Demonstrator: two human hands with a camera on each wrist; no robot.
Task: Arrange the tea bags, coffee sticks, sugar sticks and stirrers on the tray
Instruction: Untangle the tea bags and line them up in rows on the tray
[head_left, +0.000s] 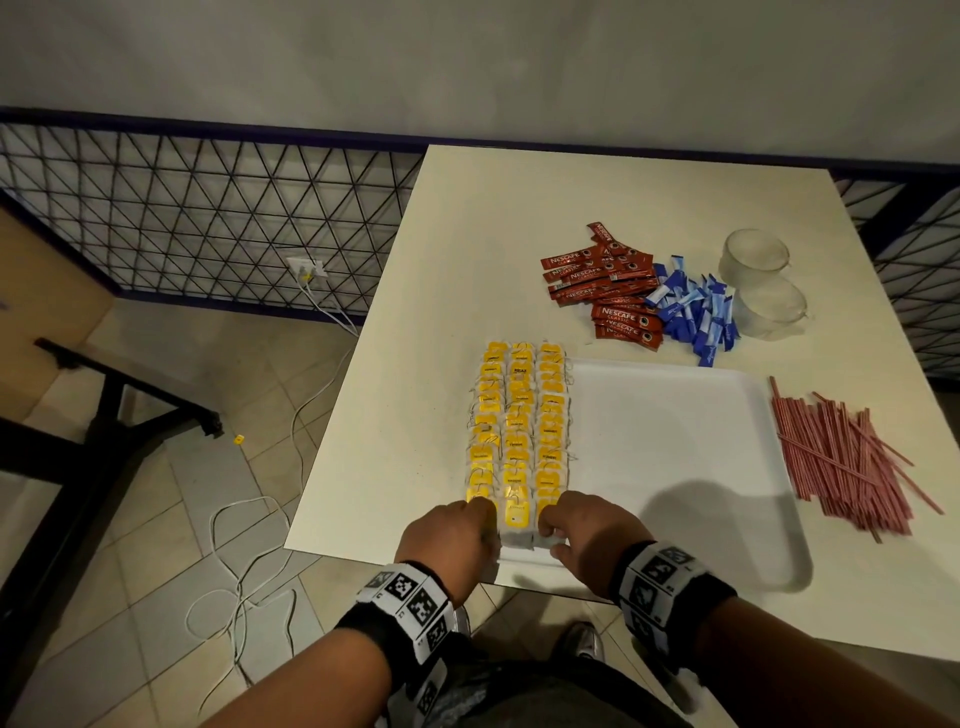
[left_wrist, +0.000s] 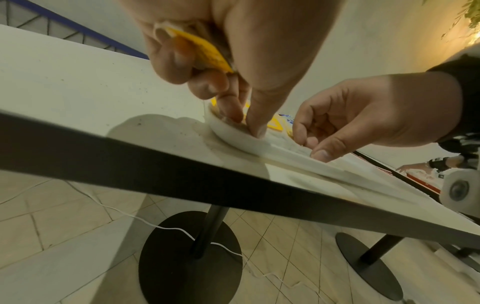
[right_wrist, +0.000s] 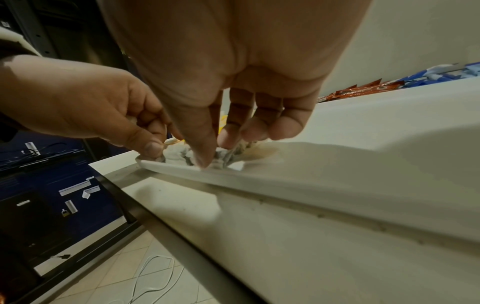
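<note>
Viewing from the head camera, I find both hands working at the near end of the tea bags (head_left: 519, 431), which lie in three rows along the left side of the white tray (head_left: 675, 441). My left hand (head_left: 449, 540) sits at the near end of the left row, its index finger pressed down at the tray's near corner. The left wrist view shows its remaining fingers curled round a yellow tea bag (left_wrist: 202, 53) held against the palm. My right hand (head_left: 592, 530) sits at the near end of the right row, just beside the left hand with the middle row's last bag between them. Its fingertips (right_wrist: 205, 158) are bent down onto the crumpled bags at the tray rim; I cannot tell whether they pinch one or only press on it.

Well beyond the right hand, off the tray, lie the coffee sticks (head_left: 602, 286) in a loose red heap, with the sugar sticks (head_left: 696, 317) in a blue heap touching them on the right. Two clear glasses (head_left: 763, 283) stand just beside the sugar. To the right of the right hand, past the tray's far edge, the stirrers (head_left: 841, 457) lie in a red bundle on the table (head_left: 415, 364).
</note>
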